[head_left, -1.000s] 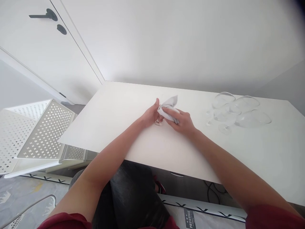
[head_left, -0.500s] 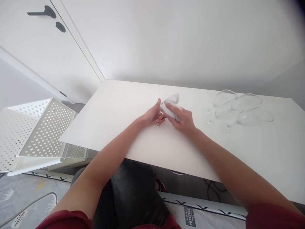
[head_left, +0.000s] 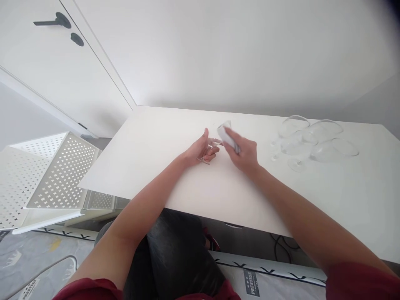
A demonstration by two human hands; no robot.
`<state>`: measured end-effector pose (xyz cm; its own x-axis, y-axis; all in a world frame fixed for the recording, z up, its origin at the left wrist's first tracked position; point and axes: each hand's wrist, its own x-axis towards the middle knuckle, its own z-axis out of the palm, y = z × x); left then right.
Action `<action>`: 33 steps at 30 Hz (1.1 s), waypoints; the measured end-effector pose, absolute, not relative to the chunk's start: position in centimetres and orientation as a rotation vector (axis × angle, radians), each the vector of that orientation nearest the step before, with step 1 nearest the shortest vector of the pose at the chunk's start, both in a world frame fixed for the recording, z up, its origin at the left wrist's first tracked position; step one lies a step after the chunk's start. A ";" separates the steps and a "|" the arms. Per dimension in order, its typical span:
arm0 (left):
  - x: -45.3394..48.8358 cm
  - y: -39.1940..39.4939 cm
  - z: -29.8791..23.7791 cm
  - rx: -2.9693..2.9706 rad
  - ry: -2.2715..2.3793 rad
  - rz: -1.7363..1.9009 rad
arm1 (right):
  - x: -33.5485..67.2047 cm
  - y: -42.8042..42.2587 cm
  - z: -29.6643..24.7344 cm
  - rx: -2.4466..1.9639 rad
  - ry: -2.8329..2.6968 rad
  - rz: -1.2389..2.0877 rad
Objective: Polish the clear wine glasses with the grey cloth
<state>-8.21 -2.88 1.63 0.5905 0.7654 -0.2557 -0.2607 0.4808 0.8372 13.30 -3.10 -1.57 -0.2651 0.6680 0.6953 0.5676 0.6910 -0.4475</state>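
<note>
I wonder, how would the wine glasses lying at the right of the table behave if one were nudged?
Lying on their sides with round bowls, the wine glasses would probably roll in an arc. They look thin and clear, so likely light and fragile. They lie bunched together, so a push may knock one into another.

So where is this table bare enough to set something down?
Bare: the table left of the left hand, and its near right part in front of the wine glasses. Crowded: those glasses, and mid-table, where right hand, cloth and held glass bunch together.
</note>
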 end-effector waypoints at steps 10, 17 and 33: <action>-8.2 -2.9 1.7 0.912 0.648 0.709 | 13.5 -3.1 -1.1 -0.958 -1.878 0.263; -8.2 -2.5 1.5 0.893 0.623 0.789 | 13.5 -2.8 -1.3 -0.972 -1.926 0.277; -8.1 -2.8 1.3 1.034 0.651 0.940 | 13.5 -3.1 -1.4 -0.890 -2.030 0.224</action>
